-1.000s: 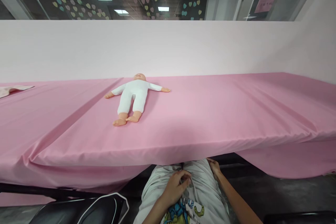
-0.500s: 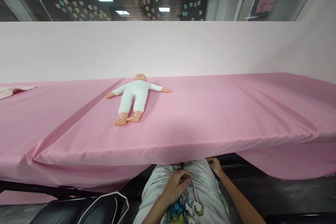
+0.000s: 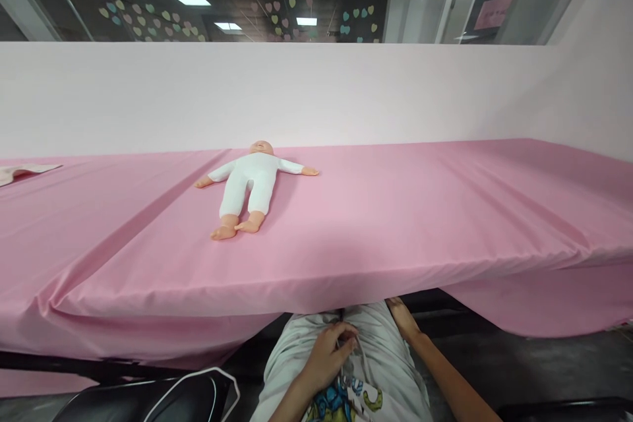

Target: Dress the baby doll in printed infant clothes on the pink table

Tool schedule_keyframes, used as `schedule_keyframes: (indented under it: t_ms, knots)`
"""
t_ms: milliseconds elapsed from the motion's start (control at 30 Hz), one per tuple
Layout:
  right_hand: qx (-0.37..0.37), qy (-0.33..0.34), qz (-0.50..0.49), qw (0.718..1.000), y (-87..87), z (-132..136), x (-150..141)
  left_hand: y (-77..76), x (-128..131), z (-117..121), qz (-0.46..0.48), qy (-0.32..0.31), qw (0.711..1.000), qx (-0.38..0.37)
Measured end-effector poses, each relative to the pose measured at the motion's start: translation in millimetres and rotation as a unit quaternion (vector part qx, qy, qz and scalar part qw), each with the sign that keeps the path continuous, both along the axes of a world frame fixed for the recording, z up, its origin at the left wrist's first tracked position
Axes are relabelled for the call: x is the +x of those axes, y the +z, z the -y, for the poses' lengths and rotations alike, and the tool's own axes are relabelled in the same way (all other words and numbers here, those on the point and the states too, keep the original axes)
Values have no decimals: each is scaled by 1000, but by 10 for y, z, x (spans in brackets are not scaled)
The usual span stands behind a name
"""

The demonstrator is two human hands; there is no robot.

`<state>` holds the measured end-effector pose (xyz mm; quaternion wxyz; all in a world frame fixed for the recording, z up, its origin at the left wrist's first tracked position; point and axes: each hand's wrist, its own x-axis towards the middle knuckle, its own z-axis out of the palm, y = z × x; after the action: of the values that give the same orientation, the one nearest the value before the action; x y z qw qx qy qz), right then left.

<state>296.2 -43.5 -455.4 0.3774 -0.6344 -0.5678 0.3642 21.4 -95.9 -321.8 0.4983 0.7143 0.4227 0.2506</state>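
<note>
A baby doll [image 3: 250, 183] in a white bodysuit lies on its back on the pink tablecloth [image 3: 395, 211], arms spread, feet toward me. Both my hands are below the table's front edge, in my lap. My left hand [image 3: 327, 353] rests on my light trousers with its fingers curled together at the waist, beside a white drawstring [image 3: 364, 359]; what they pinch is hidden. My right hand [image 3: 401, 318] lies flat on my right thigh, fingers stretched toward the table's underside and partly hidden by the cloth. Neither hand is near the doll.
A pale pink partition wall [image 3: 316, 95] runs along the table's far side. A folded light cloth [image 3: 20, 173] lies at the far left of the table. A black chair seat [image 3: 143, 399] with white piping stands at my lower left.
The view has tipped slightly. My right hand has flattened a little on my thigh. The left hand and the doll have stayed where they were.
</note>
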Motion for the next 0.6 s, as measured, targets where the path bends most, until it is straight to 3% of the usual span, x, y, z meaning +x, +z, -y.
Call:
schedule_keyframes:
  t_ms: [300,467,600]
  knots:
    - [-61,-120,-85,987,-239,-121,31,42,9,1,-5,-2,1000,3]
    - [-136,-145,-210,957,-322,-122,7,53,2,1,-5,0,1000,-5]
    - [-137,-203,-278,929,-362,-28,-29,41,2,8,-9,-2,1000,-2]
